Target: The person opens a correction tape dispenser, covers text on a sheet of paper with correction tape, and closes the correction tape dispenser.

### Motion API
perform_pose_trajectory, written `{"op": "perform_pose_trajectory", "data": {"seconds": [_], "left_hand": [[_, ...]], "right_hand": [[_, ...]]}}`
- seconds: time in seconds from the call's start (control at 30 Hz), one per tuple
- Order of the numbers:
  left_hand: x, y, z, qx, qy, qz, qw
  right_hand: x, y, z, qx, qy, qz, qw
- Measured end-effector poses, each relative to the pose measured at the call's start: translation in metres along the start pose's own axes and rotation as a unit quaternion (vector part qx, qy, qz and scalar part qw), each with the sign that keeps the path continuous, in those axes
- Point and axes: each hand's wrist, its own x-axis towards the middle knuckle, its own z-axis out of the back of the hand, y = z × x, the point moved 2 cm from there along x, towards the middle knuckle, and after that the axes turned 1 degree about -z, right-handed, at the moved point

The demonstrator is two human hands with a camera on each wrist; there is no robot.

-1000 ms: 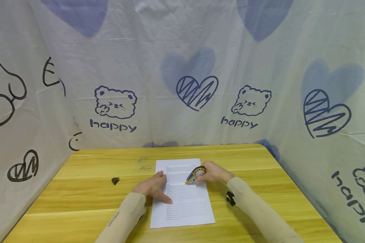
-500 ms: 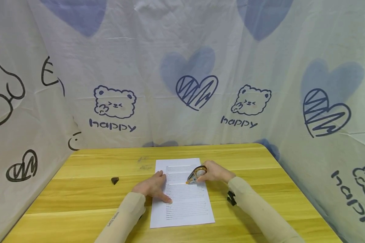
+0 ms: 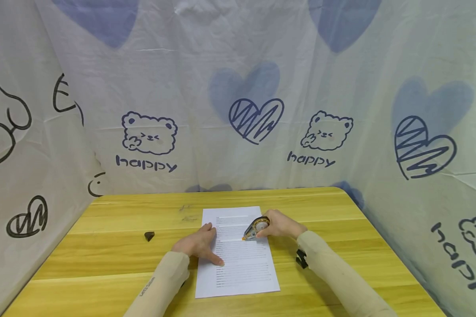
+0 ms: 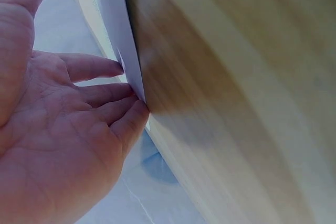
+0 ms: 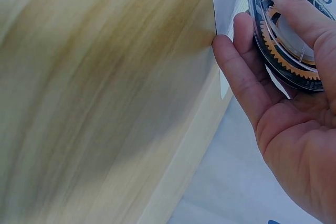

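Left hand (image 3: 200,245): fingers spread, loosely straight, resting on the left side of the printed sheet (image 3: 247,275), gripping nothing. Right hand (image 3: 280,223): thumb and fingers curled round a correction tape (image 3: 257,226), its tip near mid-sheet. Step in hand, as I judge it: covering a line of print; next move calls for even tip pressure, page steadied. Correction tape: clear case, dark rim, orange gear (image 5: 275,53). Desk (image 3: 317,202): yellow, wood-grained. Behind: white cloth (image 3: 198,79), hearts and bears.

All three views share the paper (image 3: 243,262) (head farthest).
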Motion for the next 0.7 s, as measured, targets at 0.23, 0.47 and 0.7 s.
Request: {"op": "perform_pose_trajectory", "data": {"seconds": [0.23,0.47,0.7], "left_hand": [[-0.0007,0.0004,0.0009,0.005,0.001,-0.005,1.0000],[-0.0007,0.0016,-0.0005,-0.001,0.000,-0.005,1.0000],[0.0001,0.0016,-0.0008,-0.002,-0.001,-0.004,1.0000]], "right_hand": [[0.0001,-0.0021,0.0002,-0.013,0.001,0.011,1.000],[-0.0006,-0.0051,0.0015,-0.020,-0.003,0.012,1.000],[-0.0009,-0.0063,0.0033,-0.017,-0.005,0.016,1.000]]}}
